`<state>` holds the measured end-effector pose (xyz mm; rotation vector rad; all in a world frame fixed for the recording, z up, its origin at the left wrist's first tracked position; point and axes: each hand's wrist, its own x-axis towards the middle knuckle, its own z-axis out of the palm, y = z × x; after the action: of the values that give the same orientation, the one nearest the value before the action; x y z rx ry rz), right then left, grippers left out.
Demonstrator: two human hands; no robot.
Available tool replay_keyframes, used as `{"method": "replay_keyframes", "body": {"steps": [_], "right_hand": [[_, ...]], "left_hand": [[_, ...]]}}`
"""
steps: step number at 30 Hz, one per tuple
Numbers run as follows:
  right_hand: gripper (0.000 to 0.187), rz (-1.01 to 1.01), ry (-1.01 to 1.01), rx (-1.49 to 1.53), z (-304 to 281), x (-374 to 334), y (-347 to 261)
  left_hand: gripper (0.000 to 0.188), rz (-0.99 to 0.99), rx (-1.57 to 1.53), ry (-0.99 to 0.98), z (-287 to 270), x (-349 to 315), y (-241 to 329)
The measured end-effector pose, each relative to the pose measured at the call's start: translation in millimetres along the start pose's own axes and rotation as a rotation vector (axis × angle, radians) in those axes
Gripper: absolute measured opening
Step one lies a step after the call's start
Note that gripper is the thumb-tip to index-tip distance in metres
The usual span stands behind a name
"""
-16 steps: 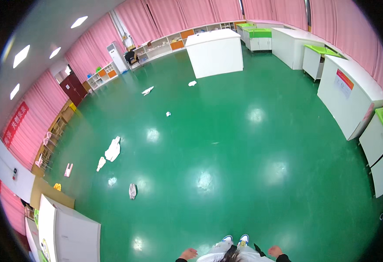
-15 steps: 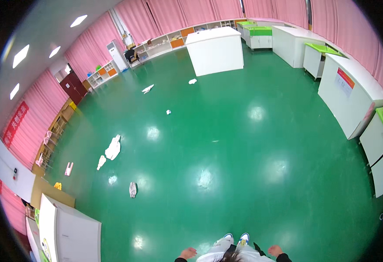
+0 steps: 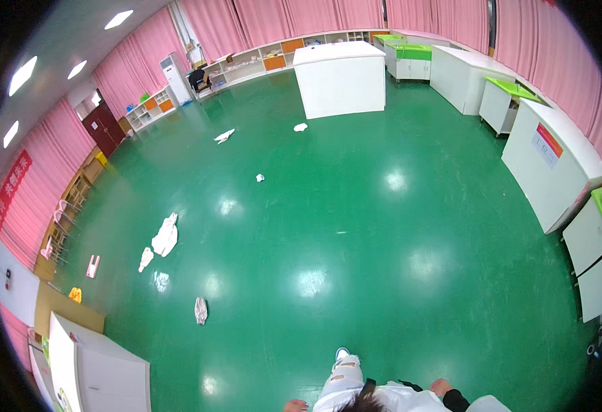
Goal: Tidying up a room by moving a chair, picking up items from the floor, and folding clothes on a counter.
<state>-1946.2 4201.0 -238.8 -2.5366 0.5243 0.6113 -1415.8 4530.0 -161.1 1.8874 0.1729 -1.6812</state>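
Observation:
Both hands hang at my sides with nothing visible in them. My left hand (image 3: 296, 406) is at the lower edge, partly cut off, its fingers loosely apart. My right hand (image 3: 441, 387) hangs beside my white clothing, fingers loose, with a dark sleeve behind it. Neither touches anything on the floor. Ahead to the left lies a striped grey cloth item (image 3: 200, 311), the nearest to me. Farther left are a large white garment (image 3: 165, 235), a smaller pale garment (image 3: 146, 259) and a pink-and-white cloth item (image 3: 93, 266). Small white cloths (image 3: 259, 178) lie farther ahead.
The green floor (image 3: 383, 295) has glossy light reflections. A white counter block (image 3: 339, 81) stands at the far side, with white cabinets (image 3: 550, 154) along the right. A white cabinet (image 3: 112, 374) is at near left, a yellow item (image 3: 75, 295) beyond it.
I have stepped forward, and one leg now shows out in front. The floor items sit slightly farther left in view. My left hand has dropped toward the lower edge.

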Motion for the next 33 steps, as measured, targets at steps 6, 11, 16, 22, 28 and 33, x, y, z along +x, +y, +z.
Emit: {"method": "replay_keyframes", "body": {"steps": [6,11,16,22,28,33], "right_hand": [[0.014,0.374,0.17,0.557,-113.0,145.8,-4.0],[0.018,0.511,0.063,0.62,-167.9,234.7,33.8],[0.018,0.614,-0.021,0.793,-302.6,354.0,0.5],[0.014,0.573,-0.047,0.76,-375.6,503.6,19.7],[0.015,0.339,-0.036,0.276,-504.7,681.7,0.6],[0.016,0.285,0.005,0.531,-597.1,818.0,-43.6]], "left_hand": [[0.022,0.122,-0.152,0.044,-80.6,47.3,90.9],[0.018,0.177,-0.179,0.151,-133.1,62.5,168.5],[0.014,0.117,-0.213,0.209,-175.5,79.3,199.8],[0.022,0.107,-0.173,0.273,-217.6,77.2,279.3],[0.035,0.091,-0.085,0.322,-278.2,71.6,349.6],[0.037,0.093,-0.156,0.357,-348.0,108.2,407.1]]}}
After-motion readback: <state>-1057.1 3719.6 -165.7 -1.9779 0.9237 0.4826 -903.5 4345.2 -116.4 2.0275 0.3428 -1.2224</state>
